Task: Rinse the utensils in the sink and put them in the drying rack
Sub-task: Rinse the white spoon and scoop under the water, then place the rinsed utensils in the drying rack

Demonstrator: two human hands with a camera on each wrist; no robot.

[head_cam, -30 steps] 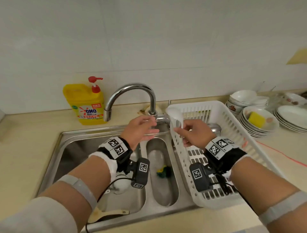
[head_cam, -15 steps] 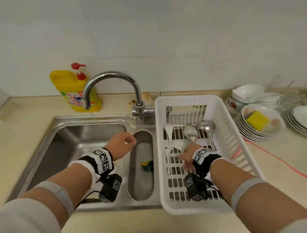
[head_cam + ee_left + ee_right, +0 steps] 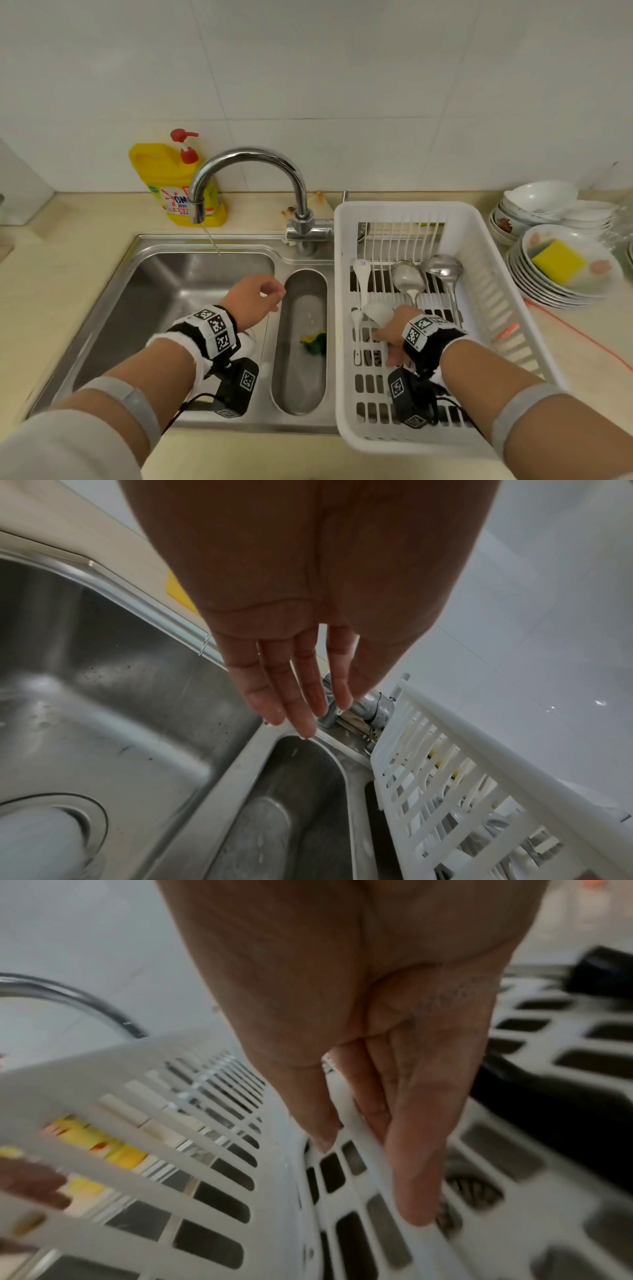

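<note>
In the head view my right hand (image 3: 387,346) is low inside the white drying rack (image 3: 479,240). It pinches the handle of a white spoon (image 3: 376,312) that lies on the rack floor. The right wrist view shows my thumb (image 3: 320,1123) and fingers (image 3: 421,1150) on either side of that white handle (image 3: 435,1234). Further back in the rack lie a white spoon (image 3: 359,274), a metal spoon (image 3: 407,279) and a metal ladle (image 3: 442,268). My left hand (image 3: 274,295) hangs empty over the sink (image 3: 144,284), its fingers (image 3: 301,696) loose. A white item (image 3: 249,342) in the basin is mostly hidden under my left wrist.
The tap (image 3: 246,161) lets a thin stream fall into the large basin. A green and yellow scrubber (image 3: 313,342) lies in the narrow middle basin. A yellow detergent bottle (image 3: 171,178) stands behind the sink. Stacked bowls and plates with a yellow sponge (image 3: 558,261) sit right of the rack.
My right hand brought the white spoon from the rack's far rim down onto the rack floor. My left hand left the tap handle and dropped over the sink.
</note>
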